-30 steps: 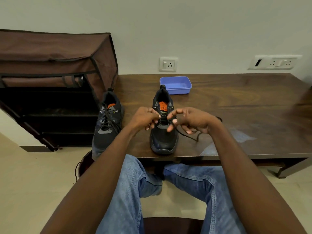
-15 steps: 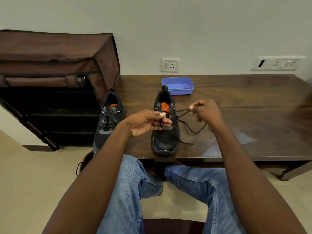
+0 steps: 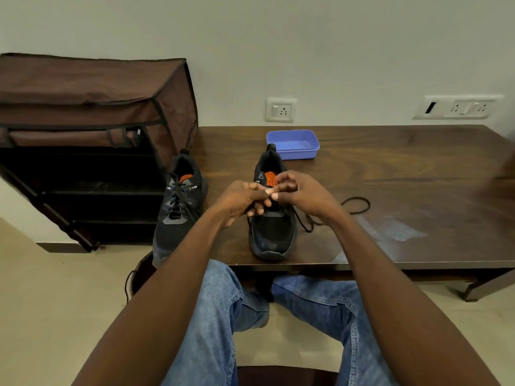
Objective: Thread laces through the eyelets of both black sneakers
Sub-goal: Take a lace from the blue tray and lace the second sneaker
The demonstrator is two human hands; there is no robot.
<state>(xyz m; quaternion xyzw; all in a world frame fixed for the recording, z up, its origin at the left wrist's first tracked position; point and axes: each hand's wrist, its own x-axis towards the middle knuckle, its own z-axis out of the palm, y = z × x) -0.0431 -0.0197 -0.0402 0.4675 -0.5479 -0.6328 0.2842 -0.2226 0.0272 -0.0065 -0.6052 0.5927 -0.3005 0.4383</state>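
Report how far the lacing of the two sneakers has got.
Done: the left sneaker looks laced up its front. In hand: both hands, left hand and right hand, work the lace over the right sneaker. Left: finishing that sneaker; loose lace lies on the table.

Two black sneakers toes toward viewer: left sneaker (image 3: 179,207) laced, right sneaker (image 3: 271,224) partly laced, lace (image 3: 352,206) trailing right on table.

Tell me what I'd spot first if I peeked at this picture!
Two hands, the left hand and the right hand, meet over a black sneaker in the middle of the brown table. Its loose lace trails rightward. A laced sneaker sits left; a blue tub waits behind.
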